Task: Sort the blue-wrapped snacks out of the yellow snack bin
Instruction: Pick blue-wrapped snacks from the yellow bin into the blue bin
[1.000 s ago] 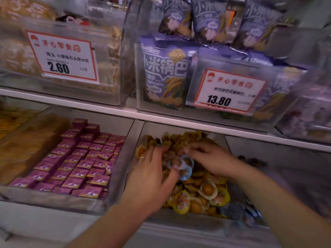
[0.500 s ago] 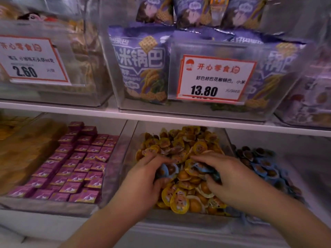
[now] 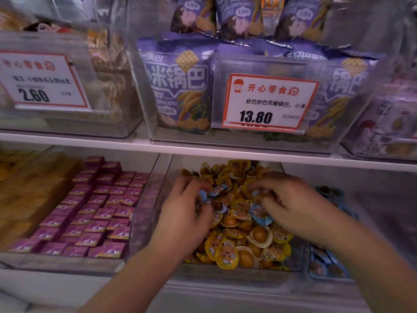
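- A shop shelf is being viewed from above, with two bare hands being reached into a clear yellow snack bin on the lower level.
- The bin is being shown heaped with small round yellow-wrapped snacks, and a few blue-wrapped snacks are being seen mixed into the top of the heap.
- The left hand is being held over the left part of the heap; its fingers are being curled, and a blue-wrapped snack is being pinched at the fingertips.
- The right hand is being held over the right part of the heap, fingers being curled down into the snacks; a bit of blue is showing at its fingertips, so its grip is probably being closed on a blue snack, though blur is making this uncertain.
- Another blue-wrapped snack is lying loose on the heap, just beside the right thumb.
- A bin of blue snacks is being seen just to the right of the yellow one.
- Judged step: blue pieces are being picked from the pile.
- Judged next move: the pinched pieces are needing to be lifted clear without yellow ones being dragged along, then carried to the right-hand bin.
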`<state>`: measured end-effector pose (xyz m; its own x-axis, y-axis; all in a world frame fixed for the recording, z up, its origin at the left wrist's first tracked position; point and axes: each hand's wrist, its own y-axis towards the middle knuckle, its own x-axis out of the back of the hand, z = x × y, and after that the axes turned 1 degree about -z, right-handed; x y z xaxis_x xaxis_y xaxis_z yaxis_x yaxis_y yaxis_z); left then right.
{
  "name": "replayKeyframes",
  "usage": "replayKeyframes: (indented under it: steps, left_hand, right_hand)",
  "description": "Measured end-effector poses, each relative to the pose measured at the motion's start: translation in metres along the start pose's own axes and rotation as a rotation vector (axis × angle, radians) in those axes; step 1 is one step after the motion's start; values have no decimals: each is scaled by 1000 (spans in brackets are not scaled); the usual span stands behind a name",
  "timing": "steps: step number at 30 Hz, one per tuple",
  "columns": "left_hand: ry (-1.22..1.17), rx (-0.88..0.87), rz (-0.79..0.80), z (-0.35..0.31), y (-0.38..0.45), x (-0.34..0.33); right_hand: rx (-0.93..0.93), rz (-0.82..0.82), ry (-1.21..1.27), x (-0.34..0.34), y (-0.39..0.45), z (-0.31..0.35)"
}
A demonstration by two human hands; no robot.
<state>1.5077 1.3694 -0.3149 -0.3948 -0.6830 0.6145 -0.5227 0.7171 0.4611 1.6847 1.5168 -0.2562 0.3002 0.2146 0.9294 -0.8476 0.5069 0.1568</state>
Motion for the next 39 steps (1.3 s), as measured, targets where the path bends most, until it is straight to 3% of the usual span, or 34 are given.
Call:
replayKeyframes:
  steps: [4,8,16,21,24,26,28,30,32,33,35,39]
  left_hand:
    - [155,11,146,1,7,-11]
    - [286,15,284,10,12,-14]
    - [25,45,55,13,10,-12]
    - [-288,121,-85,-8,14,-6]
    - [-482,250,-114,-23,17,-9]
    - [-626,336,-120,-34,18,-12]
    - [-620,272,-128,-43,15,-14]
    - [-462,79,-125,-53,9,-18]
    - [-261,-167,-68,-62,4,-24]
    - [-185,-270,-30,-63,2,-28]
    - [-147,-317,10,-65,1,-32]
    - [-301,-262,-157,-77,-3,-37]
  right_hand:
    - [55,164,-281,-10,-15,-8]
    - [88,167,-325,-14,-19,-13]
    - [150,162,-335,-17,-14,-15]
    - [122,-1,-278,-25,-9,-12]
    - [22,-105,-19,-22,-9,-8]
    - [-89,-263,309,-17,-12,1]
    - [-261,-428,789,-14,-14,15]
    - [-476,-323,1416,-13,-18,28]
    - [-518,-38,1764,-11,-23,38]
    - [-510,49,1815,-11,-27,40]
    - [-528,70,1844,-11,-30,38]
    - [-615,-1,1808,-10,-37,37]
